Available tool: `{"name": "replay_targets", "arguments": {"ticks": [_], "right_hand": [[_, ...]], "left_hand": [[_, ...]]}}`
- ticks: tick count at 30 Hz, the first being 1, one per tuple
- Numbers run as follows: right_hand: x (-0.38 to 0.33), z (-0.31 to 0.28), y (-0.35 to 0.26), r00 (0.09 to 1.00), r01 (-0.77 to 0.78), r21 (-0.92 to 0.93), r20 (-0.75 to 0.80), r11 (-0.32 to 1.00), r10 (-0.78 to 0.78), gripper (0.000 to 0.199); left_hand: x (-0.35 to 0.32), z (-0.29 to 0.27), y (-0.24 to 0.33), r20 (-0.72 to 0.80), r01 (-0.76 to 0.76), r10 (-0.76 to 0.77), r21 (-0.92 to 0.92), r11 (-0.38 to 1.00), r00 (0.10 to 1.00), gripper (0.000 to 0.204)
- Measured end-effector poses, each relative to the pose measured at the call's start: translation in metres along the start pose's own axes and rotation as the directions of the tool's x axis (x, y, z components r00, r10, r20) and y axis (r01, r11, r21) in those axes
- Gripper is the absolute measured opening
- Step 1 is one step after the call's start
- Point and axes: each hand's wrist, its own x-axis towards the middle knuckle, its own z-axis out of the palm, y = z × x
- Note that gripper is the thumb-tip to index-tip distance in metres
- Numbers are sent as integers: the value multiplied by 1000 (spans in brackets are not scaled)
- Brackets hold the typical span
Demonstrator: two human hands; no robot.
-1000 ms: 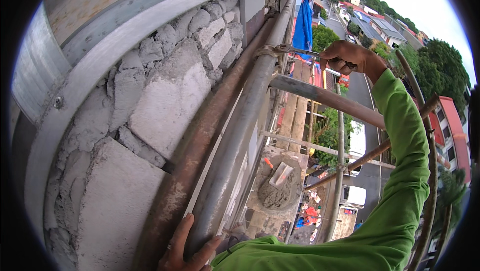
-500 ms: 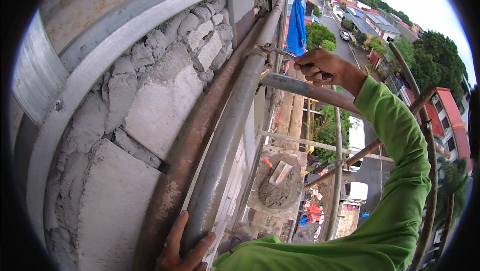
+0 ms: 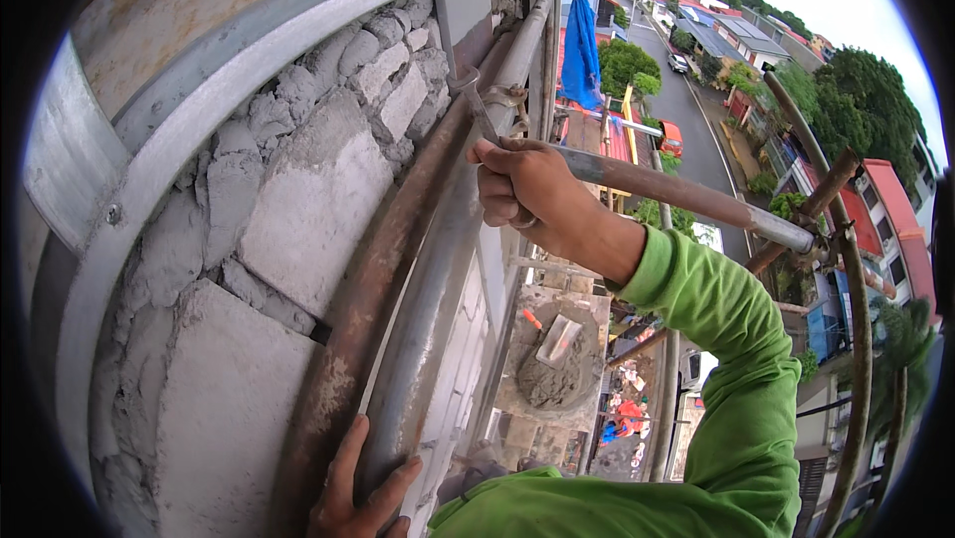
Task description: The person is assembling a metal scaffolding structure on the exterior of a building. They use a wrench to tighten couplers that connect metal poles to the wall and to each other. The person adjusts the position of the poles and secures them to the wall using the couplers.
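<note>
My right hand (image 3: 527, 185) is closed round the handle of a metal wrench (image 3: 481, 120). The wrench's head lies over the rusty pipe, beside the scaffold clamp (image 3: 509, 97) on the grey steel pipe (image 3: 423, 379). Low in the view, my left hand (image 3: 360, 498) rests on the pipes with its fingers spread, one towards the rusty pipe (image 3: 343, 379) and another along the grey one. Part of that hand is cut off by the lower edge. A cross pipe (image 3: 676, 190) runs off to the right from behind my right hand.
A rough block wall (image 3: 318, 210) with a metal channel frame (image 3: 149, 160) stands close at left. Below, a trowel (image 3: 559, 341) lies on a mortar pile (image 3: 547, 384) on a board. Scaffold poles (image 3: 851, 339) rise at right; far down runs a street (image 3: 686, 120).
My right hand has swung left and nearer with the wrench, from right of the clamp to over the pipes. The left hand stays where it was.
</note>
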Motion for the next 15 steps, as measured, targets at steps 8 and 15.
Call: {"name": "replay_targets", "arguments": {"ticks": [8, 15], "right_hand": [[-7, -113, -86, 993, -70, -763, -113, 643, -25, 40], [-9, -140, -115, 985, -170, -724, -111, 669, 131, 38]], "left_hand": [[-1, 0, 4, -38, -14, 14, 2, 1000, 999, 53], [1, -1, 3, -24, -15, 16, 19, 1000, 1000, 53]]}}
